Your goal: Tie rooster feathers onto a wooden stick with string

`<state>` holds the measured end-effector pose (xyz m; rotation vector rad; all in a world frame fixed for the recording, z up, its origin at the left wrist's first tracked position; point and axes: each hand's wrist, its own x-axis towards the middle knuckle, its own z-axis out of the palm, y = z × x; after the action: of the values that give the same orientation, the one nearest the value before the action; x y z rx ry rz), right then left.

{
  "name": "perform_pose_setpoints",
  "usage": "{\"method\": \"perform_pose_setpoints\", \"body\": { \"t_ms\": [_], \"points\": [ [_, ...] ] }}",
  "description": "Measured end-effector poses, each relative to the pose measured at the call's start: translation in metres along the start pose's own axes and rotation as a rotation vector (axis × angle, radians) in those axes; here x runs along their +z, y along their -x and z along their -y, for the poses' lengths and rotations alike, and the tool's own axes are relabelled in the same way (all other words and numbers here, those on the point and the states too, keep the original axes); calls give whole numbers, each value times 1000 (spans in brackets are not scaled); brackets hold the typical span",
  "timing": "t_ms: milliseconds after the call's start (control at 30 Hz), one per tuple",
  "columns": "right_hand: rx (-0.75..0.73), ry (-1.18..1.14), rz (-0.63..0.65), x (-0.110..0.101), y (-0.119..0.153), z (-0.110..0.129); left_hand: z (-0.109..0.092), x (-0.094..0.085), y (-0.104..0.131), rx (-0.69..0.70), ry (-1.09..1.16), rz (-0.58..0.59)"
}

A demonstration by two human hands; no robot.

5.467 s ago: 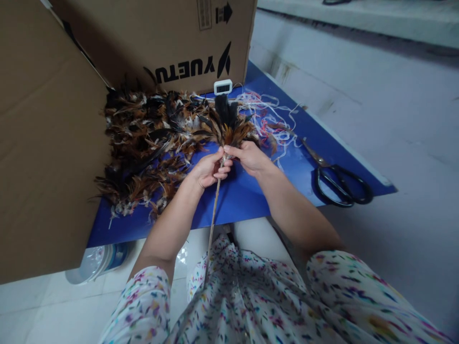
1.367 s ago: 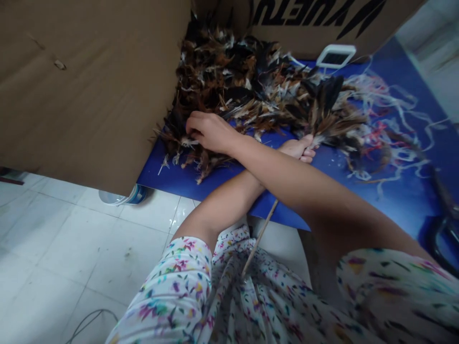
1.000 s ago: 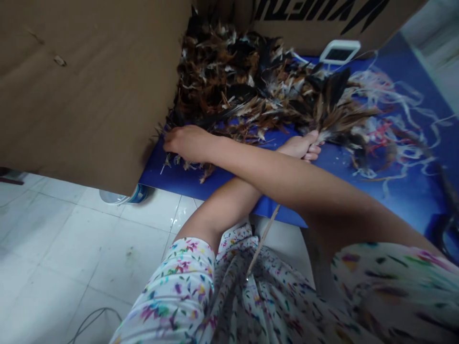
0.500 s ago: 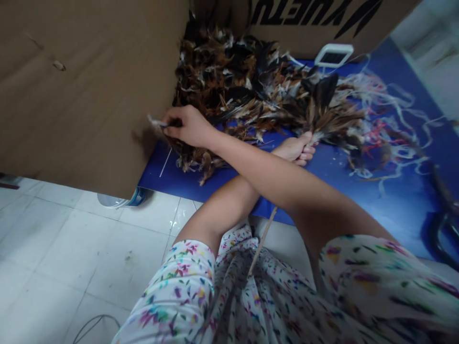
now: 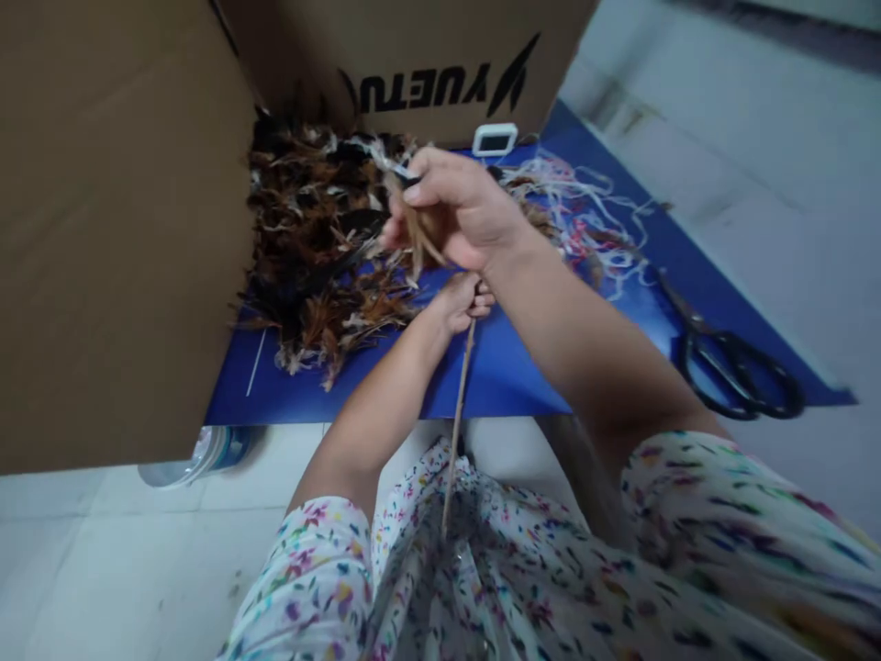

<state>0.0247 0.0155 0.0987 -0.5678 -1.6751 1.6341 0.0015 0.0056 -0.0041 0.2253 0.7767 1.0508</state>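
Note:
My left hand (image 5: 464, 301) is closed around a thin wooden stick (image 5: 460, 395), which slants down over the table edge toward my lap. In the head view the stick's upper end is hidden behind my right hand (image 5: 458, 202). That hand pinches a small bunch of brown feathers (image 5: 415, 234) with whitish ends pointing up and left. It hovers just above my left hand, and the two forearms come close together. Behind them, a big heap of brown and black feathers (image 5: 317, 229) covers the left part of the blue tabletop (image 5: 523, 367).
A cardboard box (image 5: 103, 229) walls off the left and back. A small white-framed display (image 5: 496, 140) stands at the back. Tangled white and pink strings (image 5: 585, 220) lie at the right, near black-handled scissors (image 5: 740, 367). A bucket (image 5: 199, 459) sits on the floor.
My right hand has swung from the left edge of the heap back toward my left hand, carrying the feather bunch. My left hand still grips the stick. The view has shifted to the right.

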Motion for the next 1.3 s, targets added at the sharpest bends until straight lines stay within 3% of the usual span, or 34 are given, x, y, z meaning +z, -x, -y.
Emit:
{"method": "perform_pose_setpoints", "body": {
  "t_ms": [67,167,267,400,500,633,900,1300],
  "points": [
    [-21,26,-89,-28,16,7,-1,2,-1,-3,-83,31],
    [-111,256,-155,-69,36,5,-2,4,0,0,-192,38],
    [-117,487,-196,-102,50,-13,-3,5,4,9,-233,47],
    [-99,519,-182,-127,59,-43,-2,6,5,23,-251,18],
    [-62,526,-117,-135,63,-54,0,7,5,17,-270,-11],
    [-38,649,-46,-143,67,-50,2,9,5,5,-303,-11],
    [-212,675,140,-150,67,-50,3,7,3,-30,-308,-4],
    [-259,934,68,-140,67,-53,6,12,6,-42,-338,-33]
  ]
}}
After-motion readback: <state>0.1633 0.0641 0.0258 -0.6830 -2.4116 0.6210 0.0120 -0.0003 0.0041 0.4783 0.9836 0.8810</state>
